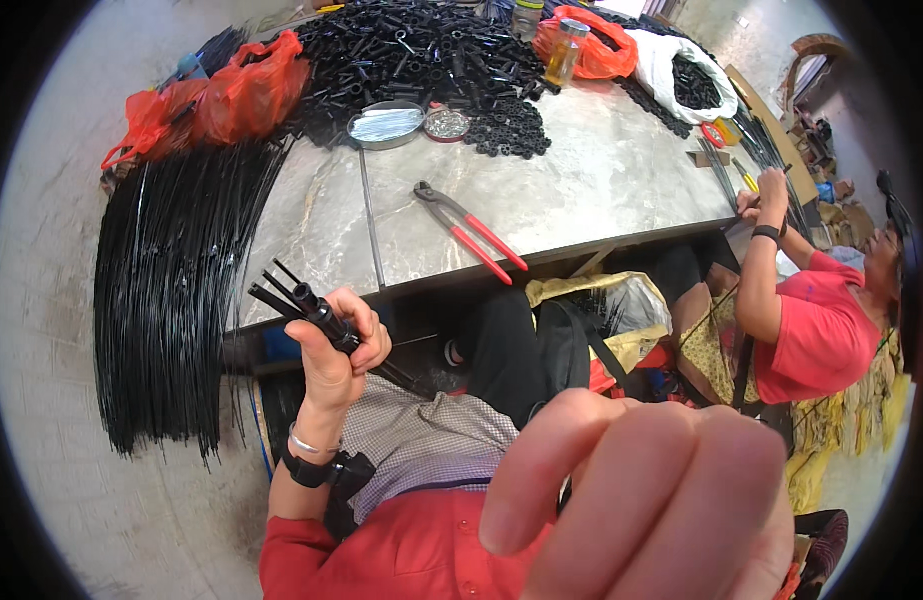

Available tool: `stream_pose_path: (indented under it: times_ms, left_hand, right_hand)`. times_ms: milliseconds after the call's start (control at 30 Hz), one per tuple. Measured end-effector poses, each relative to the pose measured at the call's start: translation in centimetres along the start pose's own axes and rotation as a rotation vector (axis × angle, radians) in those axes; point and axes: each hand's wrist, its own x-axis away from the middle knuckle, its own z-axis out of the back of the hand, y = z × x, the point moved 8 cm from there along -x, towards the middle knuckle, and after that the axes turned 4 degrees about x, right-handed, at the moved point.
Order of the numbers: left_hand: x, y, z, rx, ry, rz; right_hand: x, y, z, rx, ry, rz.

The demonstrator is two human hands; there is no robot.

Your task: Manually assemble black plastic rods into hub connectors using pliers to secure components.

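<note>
My left hand (pixel 333 352) is raised below the table's near edge and grips a short black tube fitting (pixel 319 312) with several thin black rods sticking out of its upper left end. A silver bangle and a black watch sit on that wrist. My right hand (pixel 646 490) is very close to the camera and fills the lower right. Its fingers are curled together and nothing shows in them. Red-handled pincers (pixel 471 232) lie on the table, apart from both hands.
On the grey stone table (pixel 601 170) are a heap of black tube pieces (pixel 411 50), black rings (pixel 506 125), a round metal tin (pixel 384 125), orange bags (pixel 221 95) and a white bag (pixel 681 70). Long black wires (pixel 166 290) hang at left. A seated person in red (pixel 811 325) works at right.
</note>
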Motion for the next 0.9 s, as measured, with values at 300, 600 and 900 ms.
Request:
stream_pose_path:
  times_ms: [300,600,900]
  left_hand:
    - [1.0,1.1,-0.7,-0.056,0.002,-0.028]
    - [0.6,1.2,1.6,0.024,0.092,-0.053]
    - [-1.3,0.7,3.5,0.063,0.113,-0.055]
  right_hand:
    - [6.0,-3.6,3.3,0.32,0.172,-0.04]
    - [-4.0,12.5,8.4,0.354,0.442,-0.398]
    - [1.2,34.1,16.1,1.023,0.108,-0.763]
